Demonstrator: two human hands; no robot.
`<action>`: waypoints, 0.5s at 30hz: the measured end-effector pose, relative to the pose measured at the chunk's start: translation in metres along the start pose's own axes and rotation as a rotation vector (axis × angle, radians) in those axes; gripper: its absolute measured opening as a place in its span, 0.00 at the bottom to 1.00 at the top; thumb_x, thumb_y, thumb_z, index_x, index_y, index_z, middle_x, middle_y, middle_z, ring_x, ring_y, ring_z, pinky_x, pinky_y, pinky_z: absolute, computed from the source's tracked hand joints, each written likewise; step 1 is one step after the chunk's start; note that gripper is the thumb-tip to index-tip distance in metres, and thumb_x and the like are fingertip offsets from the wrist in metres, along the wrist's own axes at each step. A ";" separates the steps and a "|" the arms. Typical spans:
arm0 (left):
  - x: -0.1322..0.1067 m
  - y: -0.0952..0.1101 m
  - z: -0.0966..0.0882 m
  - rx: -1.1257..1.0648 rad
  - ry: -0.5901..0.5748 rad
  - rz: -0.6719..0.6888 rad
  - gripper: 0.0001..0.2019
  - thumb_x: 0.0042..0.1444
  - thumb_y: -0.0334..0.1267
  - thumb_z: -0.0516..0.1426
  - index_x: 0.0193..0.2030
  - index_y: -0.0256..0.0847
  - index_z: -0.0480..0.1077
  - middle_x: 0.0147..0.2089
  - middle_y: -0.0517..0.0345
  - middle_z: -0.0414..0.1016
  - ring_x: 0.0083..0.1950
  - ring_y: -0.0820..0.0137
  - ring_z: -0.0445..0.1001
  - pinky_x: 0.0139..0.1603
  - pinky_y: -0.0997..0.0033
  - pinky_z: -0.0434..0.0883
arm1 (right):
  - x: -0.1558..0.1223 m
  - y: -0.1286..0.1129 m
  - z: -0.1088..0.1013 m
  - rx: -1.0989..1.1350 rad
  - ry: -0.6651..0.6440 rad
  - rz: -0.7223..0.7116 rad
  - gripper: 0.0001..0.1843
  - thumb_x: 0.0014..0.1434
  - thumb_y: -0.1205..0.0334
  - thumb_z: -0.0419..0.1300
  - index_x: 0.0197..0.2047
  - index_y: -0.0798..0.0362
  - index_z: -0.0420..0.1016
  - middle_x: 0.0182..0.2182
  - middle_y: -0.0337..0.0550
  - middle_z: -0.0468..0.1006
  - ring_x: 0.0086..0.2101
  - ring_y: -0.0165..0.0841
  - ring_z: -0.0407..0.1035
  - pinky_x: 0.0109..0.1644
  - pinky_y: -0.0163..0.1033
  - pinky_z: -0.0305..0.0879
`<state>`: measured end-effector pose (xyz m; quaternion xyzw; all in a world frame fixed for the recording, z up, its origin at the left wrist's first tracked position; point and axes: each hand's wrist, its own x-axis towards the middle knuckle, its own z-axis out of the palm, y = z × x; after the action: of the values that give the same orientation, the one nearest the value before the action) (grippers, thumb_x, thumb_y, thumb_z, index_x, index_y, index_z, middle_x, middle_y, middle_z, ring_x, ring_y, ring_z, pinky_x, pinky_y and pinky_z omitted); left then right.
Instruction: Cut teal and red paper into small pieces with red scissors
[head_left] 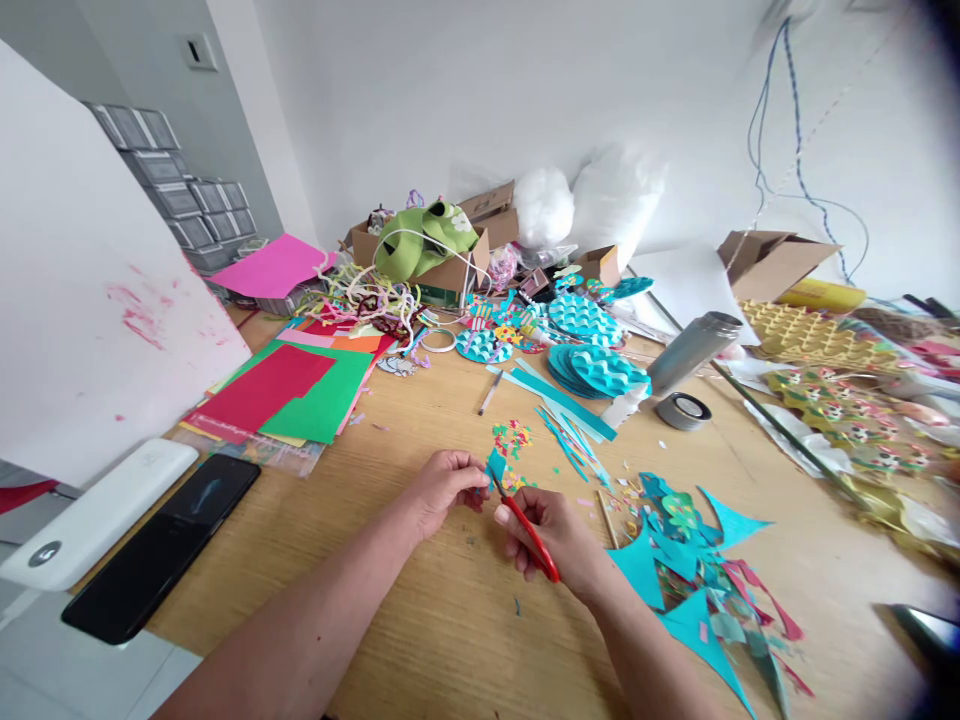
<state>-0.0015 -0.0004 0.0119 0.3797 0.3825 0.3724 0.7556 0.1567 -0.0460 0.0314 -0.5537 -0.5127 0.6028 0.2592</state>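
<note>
My left hand [448, 490] pinches a small piece of blue paper [496, 465] above the middle of the wooden table. In my right hand [551, 530] is a pair of red-handled scissors [534, 535], its blades pointing up and left at the blue piece. Whether the blades are cutting into it I cannot tell. Just beyond both hands lies a scatter of small red, yellow and green paper cutouts [512, 437]. Blue paper offcuts [705, 620], mixed with some red and green scraps, lie beside my right forearm.
Coloured sheets [330, 395], a black phone [161, 550] and a white oblong device [112, 500] are at left. Behind stand blue wavy discs [600, 370], paper strips [566, 400], a pen [491, 392], a metal flask [697, 352], tape [682, 410] and a box with green fabric [424, 240].
</note>
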 end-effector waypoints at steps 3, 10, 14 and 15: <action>0.000 0.000 0.001 0.004 -0.009 -0.003 0.08 0.38 0.36 0.62 0.25 0.35 0.68 0.22 0.60 0.69 0.23 0.76 0.65 0.26 0.74 0.62 | 0.000 0.000 0.000 0.001 0.000 -0.008 0.24 0.44 0.40 0.61 0.24 0.52 0.59 0.14 0.32 0.70 0.13 0.26 0.64 0.14 0.29 0.59; -0.001 0.000 0.001 0.024 -0.022 -0.003 0.09 0.38 0.36 0.63 0.25 0.34 0.70 0.23 0.60 0.69 0.24 0.76 0.66 0.27 0.74 0.63 | 0.000 -0.001 0.000 0.008 -0.003 -0.001 0.24 0.44 0.41 0.61 0.25 0.53 0.59 0.14 0.32 0.70 0.14 0.26 0.65 0.15 0.29 0.60; -0.001 0.000 -0.001 0.028 -0.042 -0.018 0.08 0.38 0.36 0.62 0.25 0.35 0.70 0.23 0.60 0.69 0.24 0.75 0.66 0.28 0.74 0.63 | 0.000 0.000 0.000 0.012 -0.009 -0.009 0.23 0.45 0.42 0.62 0.25 0.53 0.60 0.15 0.33 0.70 0.14 0.26 0.65 0.16 0.29 0.61; -0.001 0.000 -0.001 0.026 -0.042 -0.020 0.08 0.38 0.36 0.62 0.25 0.35 0.70 0.22 0.60 0.69 0.24 0.75 0.66 0.27 0.74 0.63 | 0.000 0.000 0.000 0.008 -0.009 -0.008 0.23 0.45 0.43 0.62 0.25 0.53 0.60 0.15 0.33 0.70 0.14 0.25 0.65 0.15 0.29 0.61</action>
<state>-0.0024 -0.0011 0.0119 0.3935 0.3754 0.3517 0.7619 0.1566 -0.0461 0.0315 -0.5481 -0.5137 0.6062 0.2614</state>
